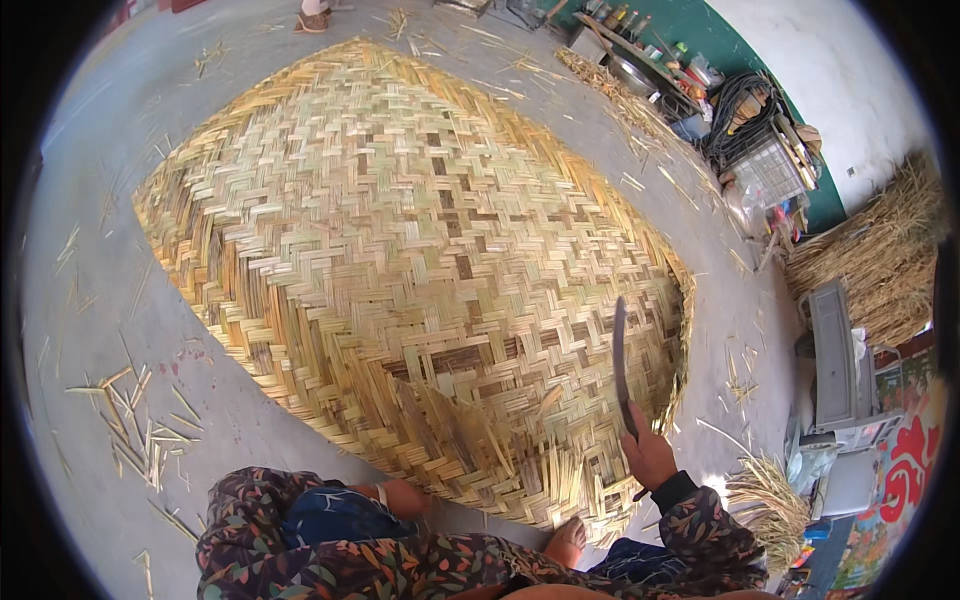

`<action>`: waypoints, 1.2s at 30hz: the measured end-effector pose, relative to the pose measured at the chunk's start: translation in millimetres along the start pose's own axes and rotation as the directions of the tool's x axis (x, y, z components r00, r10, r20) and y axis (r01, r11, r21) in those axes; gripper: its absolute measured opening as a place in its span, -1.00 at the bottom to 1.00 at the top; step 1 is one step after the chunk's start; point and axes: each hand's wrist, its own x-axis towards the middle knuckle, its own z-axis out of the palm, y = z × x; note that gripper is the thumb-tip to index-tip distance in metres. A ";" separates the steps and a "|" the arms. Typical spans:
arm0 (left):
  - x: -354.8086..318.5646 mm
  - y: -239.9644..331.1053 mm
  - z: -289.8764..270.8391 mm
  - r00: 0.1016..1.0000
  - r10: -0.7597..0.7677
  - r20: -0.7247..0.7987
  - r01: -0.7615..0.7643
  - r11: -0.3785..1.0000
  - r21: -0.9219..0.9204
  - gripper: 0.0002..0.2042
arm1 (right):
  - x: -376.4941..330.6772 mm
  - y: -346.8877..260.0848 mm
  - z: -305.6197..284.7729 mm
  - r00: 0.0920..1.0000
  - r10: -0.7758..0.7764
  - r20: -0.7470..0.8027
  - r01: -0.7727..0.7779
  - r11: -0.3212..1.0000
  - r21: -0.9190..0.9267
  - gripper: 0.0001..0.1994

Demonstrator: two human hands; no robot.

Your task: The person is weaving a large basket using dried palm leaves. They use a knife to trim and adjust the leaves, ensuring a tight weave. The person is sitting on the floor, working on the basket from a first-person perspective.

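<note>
Knife raised over the woven mat.
Our right hand (652,455), lower right, grips a knife (621,365) tightly; its blade points up-frame, near upright, above the mat (400,250).

Rough woven bamboo mat (400,260), dull metal blade (620,360)

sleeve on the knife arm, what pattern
Dark sleeve with a leafy floral print, clearest in the head view.
</note>
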 end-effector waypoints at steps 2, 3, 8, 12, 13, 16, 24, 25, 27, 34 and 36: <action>4.2 -23.2 13.3 0.970 0.218 -0.104 -0.211 0.974 0.076 -0.75 | 0.7 39.0 9.1 0.991 0.021 -0.134 -0.015 0.999 0.045 -0.34; 4.8 -21.1 10.6 0.933 0.335 -0.131 -0.323 0.941 0.103 -0.75 | -9.7 53.6 10.0 0.979 0.063 -0.194 -0.049 0.996 0.076 -0.37; 0.3 17.7 -69.3 0.984 0.129 0.123 -0.138 0.988 0.068 -0.66 | -51.9 152.2 54.0 0.842 0.238 -0.484 -0.074 0.940 0.334 -0.48; 7.1 51.1 -214.3 0.974 -0.214 0.074 0.194 0.959 0.208 -0.67 | -90.8 219.8 115.8 0.720 0.546 -0.428 -0.184 0.745 0.641 -0.50; 10.9 36.4 -249.7 0.984 -0.080 -0.162 0.122 0.956 0.268 -0.67 | -95.8 238.8 132.5 0.694 0.608 -0.386 -0.190 0.672 0.716 -0.50; 60.9 66.0 -411.5 0.750 -0.178 -0.637 0.439 0.854 0.278 -0.41 | -119.4 268.5 145.8 0.615 0.736 -0.284 -0.266 0.532 0.804 -0.50; 170.9 206.7 -462.9 0.490 0.163 -0.856 0.179 0.943 0.281 -0.44 | -132.0 267.3 160.2 0.657 0.733 -0.174 -0.423 0.550 0.720 -0.47; 195.6 205.9 -417.7 0.631 0.199 -0.750 0.109 0.934 0.340 -0.48 | -142.6 287.1 164.8 0.685 0.674 -0.276 -0.439 0.684 0.582 -0.46; 215.2 191.6 -320.6 0.771 0.466 -0.434 -0.159 0.800 0.578 -0.53 | -131.1 257.8 140.9 0.770 0.600 -0.219 -0.430 0.741 0.516 -0.42; 221.1 178.9 -94.2 0.709 0.685 0.168 -0.650 0.541 0.534 -0.66 | -95.0 274.7 147.5 0.880 0.394 -0.263 -0.311 0.900 0.307 -0.39; 236.8 185.3 -70.2 0.716 0.679 0.165 -0.651 0.562 0.510 -0.64 | -98.8 282.6 148.0 0.907 0.340 -0.251 -0.288 0.932 0.219 -0.40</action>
